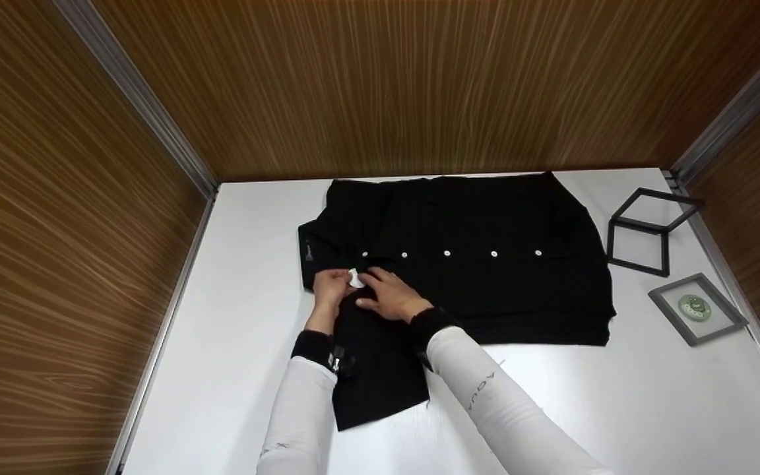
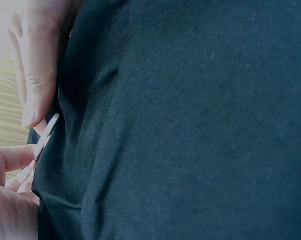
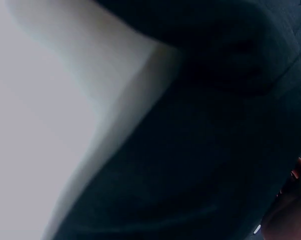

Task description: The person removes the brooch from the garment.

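Observation:
A black short-sleeved shirt (image 1: 485,218) with a row of white buttons lies flat, its collar (image 1: 309,260) to the left. Over the shirt's upper front, my left hand (image 1: 331,290) pinches a small flat white piece (image 1: 355,279) between thumb and fingers. Edge-on in the left wrist view, the same white piece (image 2: 45,137) lies against the black cloth. My right hand (image 1: 390,295) rests on the shirt beside it, fingers extended and fingertips at its edge. Dark cloth fills most of the right wrist view, with part of a hand (image 3: 288,220) at the lower right corner.
The shirt lies on a white table (image 1: 248,264) walled by wood-grain panels (image 1: 386,86). On the right stand two joined black frames (image 1: 637,270). A grey frame (image 1: 673,313) nearer the front holds a round green piece (image 1: 695,308). One sleeve (image 1: 380,396) spreads toward the front.

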A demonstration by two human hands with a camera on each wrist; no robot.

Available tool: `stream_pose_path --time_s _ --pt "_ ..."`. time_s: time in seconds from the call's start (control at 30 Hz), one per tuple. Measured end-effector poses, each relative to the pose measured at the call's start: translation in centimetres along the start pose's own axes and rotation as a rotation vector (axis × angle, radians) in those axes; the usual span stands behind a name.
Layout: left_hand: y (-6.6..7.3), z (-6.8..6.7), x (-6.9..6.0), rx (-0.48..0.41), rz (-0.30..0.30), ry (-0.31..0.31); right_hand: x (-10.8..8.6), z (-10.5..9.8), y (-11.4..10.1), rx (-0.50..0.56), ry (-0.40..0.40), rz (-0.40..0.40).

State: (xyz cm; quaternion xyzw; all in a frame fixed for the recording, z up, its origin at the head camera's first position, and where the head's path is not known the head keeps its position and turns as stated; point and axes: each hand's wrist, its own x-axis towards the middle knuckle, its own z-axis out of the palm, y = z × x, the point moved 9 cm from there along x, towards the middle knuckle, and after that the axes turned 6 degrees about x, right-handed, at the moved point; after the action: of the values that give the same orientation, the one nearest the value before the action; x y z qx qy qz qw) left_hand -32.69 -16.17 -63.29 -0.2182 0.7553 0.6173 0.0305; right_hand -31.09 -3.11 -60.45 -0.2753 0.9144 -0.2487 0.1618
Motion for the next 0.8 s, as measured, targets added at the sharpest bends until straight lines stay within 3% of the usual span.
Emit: stream_pose_path --time_s 0.4,0.8 --pt "0.1 0.05 -0.24 -0.021 0.013 0.011 -0.12 0.37 0.2 0.046 0.005 0.0" --pt "0.58 0.17 -0.89 0.026 0.055 0.047 -0.34 0.37 0.78 0.144 0.017 -0.04"
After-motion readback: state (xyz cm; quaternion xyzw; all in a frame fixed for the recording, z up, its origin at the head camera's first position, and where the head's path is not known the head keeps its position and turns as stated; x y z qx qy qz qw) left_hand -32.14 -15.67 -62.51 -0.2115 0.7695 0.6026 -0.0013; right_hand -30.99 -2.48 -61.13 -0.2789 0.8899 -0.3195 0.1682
